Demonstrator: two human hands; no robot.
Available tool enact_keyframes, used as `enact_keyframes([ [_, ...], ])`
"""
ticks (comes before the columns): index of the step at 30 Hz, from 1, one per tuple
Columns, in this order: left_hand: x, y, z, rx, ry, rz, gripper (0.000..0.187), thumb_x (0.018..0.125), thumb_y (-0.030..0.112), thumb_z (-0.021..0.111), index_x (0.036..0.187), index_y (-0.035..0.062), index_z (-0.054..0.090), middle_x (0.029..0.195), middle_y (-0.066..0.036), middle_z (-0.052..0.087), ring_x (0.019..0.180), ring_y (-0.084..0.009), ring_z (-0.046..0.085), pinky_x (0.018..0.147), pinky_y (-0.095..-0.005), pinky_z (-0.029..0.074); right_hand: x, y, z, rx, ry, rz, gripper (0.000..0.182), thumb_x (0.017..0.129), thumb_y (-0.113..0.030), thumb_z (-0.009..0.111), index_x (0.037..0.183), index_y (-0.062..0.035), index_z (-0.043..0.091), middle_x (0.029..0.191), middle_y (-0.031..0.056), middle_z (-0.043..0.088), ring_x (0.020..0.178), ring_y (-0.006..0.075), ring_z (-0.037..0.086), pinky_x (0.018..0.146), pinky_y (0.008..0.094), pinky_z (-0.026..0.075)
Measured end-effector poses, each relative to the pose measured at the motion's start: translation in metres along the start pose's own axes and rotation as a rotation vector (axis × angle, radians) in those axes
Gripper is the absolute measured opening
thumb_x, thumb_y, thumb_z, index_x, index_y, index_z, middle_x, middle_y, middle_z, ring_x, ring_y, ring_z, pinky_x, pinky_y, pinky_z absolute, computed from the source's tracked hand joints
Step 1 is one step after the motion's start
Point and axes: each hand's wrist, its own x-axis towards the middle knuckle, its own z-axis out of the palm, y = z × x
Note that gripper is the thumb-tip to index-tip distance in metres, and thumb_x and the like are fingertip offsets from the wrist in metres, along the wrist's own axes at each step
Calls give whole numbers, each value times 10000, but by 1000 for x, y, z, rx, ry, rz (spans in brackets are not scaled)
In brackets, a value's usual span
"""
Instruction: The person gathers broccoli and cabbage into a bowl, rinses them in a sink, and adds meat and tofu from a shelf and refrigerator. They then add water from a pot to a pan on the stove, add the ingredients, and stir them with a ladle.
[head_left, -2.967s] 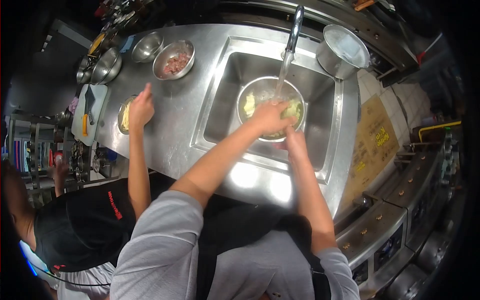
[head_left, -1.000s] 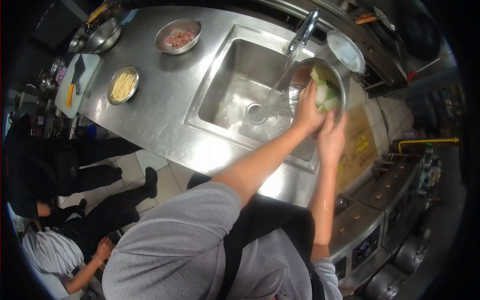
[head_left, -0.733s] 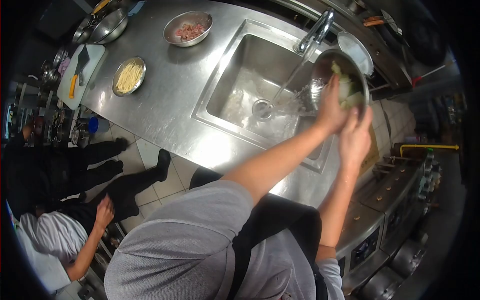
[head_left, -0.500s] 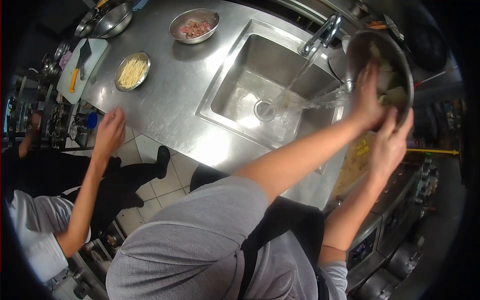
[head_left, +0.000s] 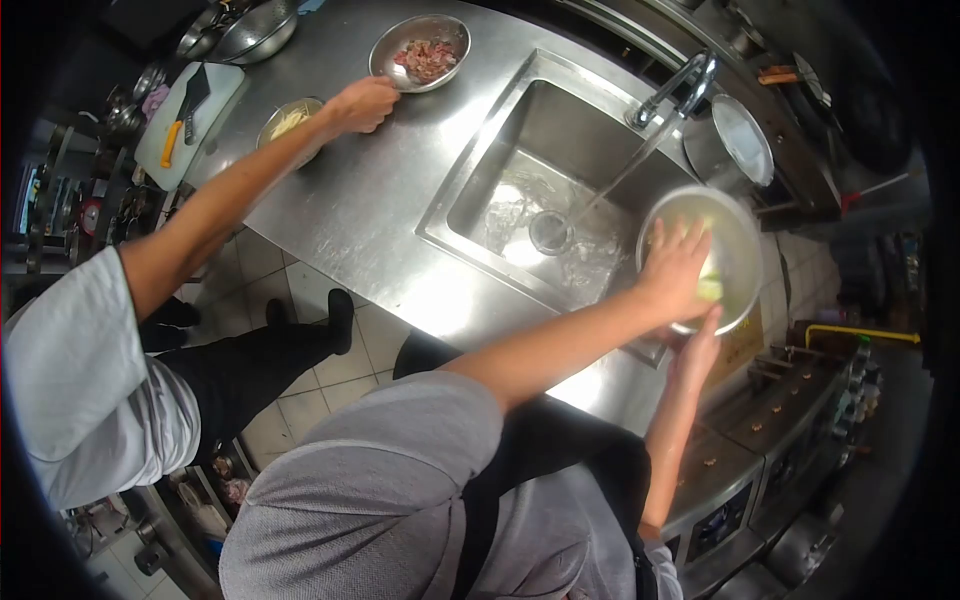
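A metal bowl (head_left: 745,260) is at the right end of the sink (head_left: 535,170), with cloudy liquid and pale green vegetable pieces (head_left: 710,287) inside. Over the bowl's opening lies my left hand (head_left: 676,265), open, fingers spread across the vegetables. My right hand (head_left: 697,352) grips the near rim, thumb up on the edge and the other fingers hidden underneath. Water runs from the faucet (head_left: 690,85) into the sink, just left of the bowl.
A co-worker's hand (head_left: 365,104) is at the rim of a bowl of meat (head_left: 425,60). Behind that arm sits a bowl of pale strips (head_left: 290,122). A knife (head_left: 190,115) lies on a white cutting board (head_left: 225,85). A pot (head_left: 742,140) stands behind the sink.
The bowl has swung from steeply tilted, pouring water into the sink, to more level and nearer me. The co-worker's hand has reached over to the meat bowl.
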Motion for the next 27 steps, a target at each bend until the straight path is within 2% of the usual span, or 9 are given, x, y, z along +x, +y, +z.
enact_keyframes([
  [4, -54, -25, -47, -89, -11, 265, 656, 713, 365, 768, 1258, 52, 579, 1396, -199, 451, 1316, -361, 396, 1099, -550, 265, -7, 38, -28, 178, -57, 294, 530, 1000, -465, 413, 1218, 7, 517, 979, 139, 666, 667, 250, 669, 515, 333, 558],
  [7, -63, -77, -99, -138, 271, 216, 215, 720, 208, 778, 863, 69, 697, 885, -90, 661, 833, -266, 630, 740, -376, 500, -25, 28, -45, 209, -23, 228, 552, 1006, -443, 406, 1179, 68, 518, 936, 172, 672, 632, 214, 677, 494, 304, 591],
  [9, -40, -117, -126, -109, 238, -213, 166, 840, 209, 699, 827, 48, 666, 819, -78, 659, 665, -171, 613, 604, -296, 483, -31, 23, -57, 241, 28, 187, 554, 1008, -433, 403, 1210, 73, 503, 1022, 183, 661, 739, 220, 693, 505, 296, 594],
  [11, 8, -156, -126, -84, 203, -404, 208, 885, 245, 657, 899, 38, 656, 826, -89, 659, 668, -180, 608, 609, -305, 478, -36, 25, -70, 210, 45, 217, 541, 1006, -436, 412, 1252, 37, 502, 1102, 163, 646, 860, 226, 676, 556, 342, 578],
  [16, 127, -197, -77, 75, 343, 68, 226, 934, 270, 592, 978, 52, 628, 829, -90, 642, 741, -189, 618, 629, -328, 487, -50, 27, -86, 260, 143, 148, 537, 1011, -410, 406, 1248, 64, 496, 1105, 181, 642, 817, 245, 682, 498, 314, 571],
  [18, 150, -199, -58, -69, -19, -181, 252, 954, 285, 563, 1061, 67, 631, 875, -107, 643, 795, -191, 625, 666, -315, 494, -55, 25, -92, 264, 169, 149, 548, 1007, -414, 412, 1257, 68, 487, 1106, 188, 641, 823, 245, 688, 494, 308, 580],
  [21, 152, -181, -53, -335, -95, -340, 421, 951, 336, 557, 1296, 96, 570, 1034, -123, 659, 885, -212, 637, 784, -337, 506, -68, 16, -98, 307, 227, 131, 567, 1002, -420, 430, 1278, 74, 472, 1127, 194, 635, 856, 257, 692, 558, 325, 598],
  [24, 162, -208, -62, 255, 45, 377, 370, 889, 206, 609, 1250, 127, 606, 1256, -105, 597, 1089, -312, 601, 927, -393, 483, -72, 8, -79, 319, 251, 126, 589, 1005, -423, 422, 1231, 117, 486, 1090, 216, 641, 828, 253, 694, 569, 317, 600],
  [27, 174, -179, -71, 539, -242, 481, 379, 850, 157, 631, 1228, 130, 624, 1210, -84, 614, 1138, -289, 562, 932, -379, 478, -80, -3, -76, 331, 279, 128, 572, 1007, -419, 423, 1203, 110, 513, 1053, 200, 656, 813, 241, 694, 569, 313, 598],
])
